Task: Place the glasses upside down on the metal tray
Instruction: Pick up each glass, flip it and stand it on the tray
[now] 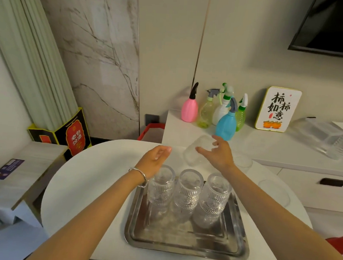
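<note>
Nearest, the rectangular shiny metal tray [187, 239] on the white desk [87, 185] carries three ribbed clear glasses [188, 188], upside down, likely for draining. Right hand [218, 152] grips a fourth tilted clear glass [195, 151] beyond it; left hand [154, 159] hovers released.

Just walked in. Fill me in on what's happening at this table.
A person is loading ribbed glasses upside down onto a metal tray on a white table. Three glasses already stand inverted in a row at the tray's far end: left, middle and right. The right hand is tipping a fourth glass beyond the tray; whether its grip has closed is unclear. The left hand, with a bracelet on the wrist, hovers open beside it.
</note>
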`<state>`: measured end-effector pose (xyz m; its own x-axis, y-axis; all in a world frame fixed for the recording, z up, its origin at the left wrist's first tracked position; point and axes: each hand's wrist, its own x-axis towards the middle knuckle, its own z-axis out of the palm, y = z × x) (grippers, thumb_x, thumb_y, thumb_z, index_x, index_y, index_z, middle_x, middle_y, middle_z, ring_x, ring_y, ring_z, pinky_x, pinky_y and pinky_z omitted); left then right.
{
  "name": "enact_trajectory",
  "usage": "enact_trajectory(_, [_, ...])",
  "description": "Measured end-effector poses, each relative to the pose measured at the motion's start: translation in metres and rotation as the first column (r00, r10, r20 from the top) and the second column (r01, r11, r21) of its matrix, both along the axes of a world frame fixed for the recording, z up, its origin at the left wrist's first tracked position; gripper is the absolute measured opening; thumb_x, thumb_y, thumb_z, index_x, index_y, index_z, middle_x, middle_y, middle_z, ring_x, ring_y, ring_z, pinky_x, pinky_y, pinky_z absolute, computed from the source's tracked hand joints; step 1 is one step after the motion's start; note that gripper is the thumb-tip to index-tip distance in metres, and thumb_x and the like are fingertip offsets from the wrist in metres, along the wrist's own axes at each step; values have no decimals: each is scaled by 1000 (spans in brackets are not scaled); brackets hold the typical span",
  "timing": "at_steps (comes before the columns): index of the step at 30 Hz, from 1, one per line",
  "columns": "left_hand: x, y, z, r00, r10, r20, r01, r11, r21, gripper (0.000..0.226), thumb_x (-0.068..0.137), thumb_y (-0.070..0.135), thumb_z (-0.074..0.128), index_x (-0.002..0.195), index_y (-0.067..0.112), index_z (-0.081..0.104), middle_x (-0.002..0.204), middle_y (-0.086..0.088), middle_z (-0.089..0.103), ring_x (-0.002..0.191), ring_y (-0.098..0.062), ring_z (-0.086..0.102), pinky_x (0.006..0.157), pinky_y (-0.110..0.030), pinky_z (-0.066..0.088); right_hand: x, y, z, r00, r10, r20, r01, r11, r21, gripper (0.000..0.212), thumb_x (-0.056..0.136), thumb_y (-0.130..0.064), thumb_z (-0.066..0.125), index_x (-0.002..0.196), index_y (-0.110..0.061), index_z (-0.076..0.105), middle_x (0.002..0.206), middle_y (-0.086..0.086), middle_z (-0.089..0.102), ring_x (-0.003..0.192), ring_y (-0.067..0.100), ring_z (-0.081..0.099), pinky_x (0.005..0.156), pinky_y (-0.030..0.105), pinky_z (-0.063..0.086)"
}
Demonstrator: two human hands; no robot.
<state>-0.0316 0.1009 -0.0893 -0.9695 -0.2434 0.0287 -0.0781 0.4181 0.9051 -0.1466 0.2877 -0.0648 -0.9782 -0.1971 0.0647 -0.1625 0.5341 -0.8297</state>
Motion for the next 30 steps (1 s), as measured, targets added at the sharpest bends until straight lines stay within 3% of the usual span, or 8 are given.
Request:
enact_trajectory(5, [11,13,37,991,28,-131,-8,989,150,48,81,55,44,117,25,56,115,10,60,106,-6,52,86,-11,37,43,2,44,946,223,234,-28,778,-627,57,77,-25,75,125,-14,47,127,15,56,108,24,59,89,39,54])
enact_trajectory(7, [18,21,52,984,5,-180,40,968,247,31,79,54,47,104,36,57,103,17,62,102,-6,58,82,-13,46,66,0,53,888,391,241,-76,643,-762,68,73,-27,73,131,-6,46,124,14,60,106,24,60,95,42,52])
enact_trajectory(10, [35,21,65,969,43,-241,70,895,440,20,85,36,53,102,28,59,104,6,65,103,-14,61,79,-21,54,93,0,54,801,554,230,-127,531,-838,61,73,-26,67,128,-6,48,119,12,57,100,23,60,100,41,46])
enact_trajectory(14, [63,8,70,963,33,-266,103,871,480,52,74,43,58,122,22,54,114,3,64,106,-12,62,73,-21,55,113,4,47,740,624,250,-311,648,-695,59,75,-21,68,127,-5,44,124,17,58,104,23,60,105,40,42])
enact_trajectory(17, [82,-3,68,962,-30,-270,147,893,426,42,72,35,63,114,30,56,105,13,68,100,-8,65,69,-21,55,125,4,44,725,638,259,-403,698,-591,70,72,-49,71,124,-6,51,124,12,63,109,20,62,103,35,44])
enact_trajectory(21, [99,-7,58,965,-72,-254,122,975,186,49,60,48,74,105,44,55,103,24,67,100,1,62,72,-15,53,140,-6,45,717,653,242,-505,727,-466,51,75,-72,53,112,-40,67,120,-7,70,112,8,64,94,29,44])
enact_trajectory(26, [119,-7,21,983,-59,-173,75,994,84,60,53,59,74,107,44,53,111,18,62,104,-6,59,80,-19,52,163,-11,16,701,633,330,-499,765,-407,54,71,-78,52,109,-44,68,116,-15,71,109,1,63,96,29,41])
enact_trajectory(30, [128,-6,-5,995,-38,-93,48,994,101,65,48,60,76,106,43,54,110,16,62,103,-7,58,69,-13,51,171,-8,-9,683,608,405,-446,786,-428,47,69,-72,59,103,-42,71,115,-18,71,111,-1,61,108,31,35])
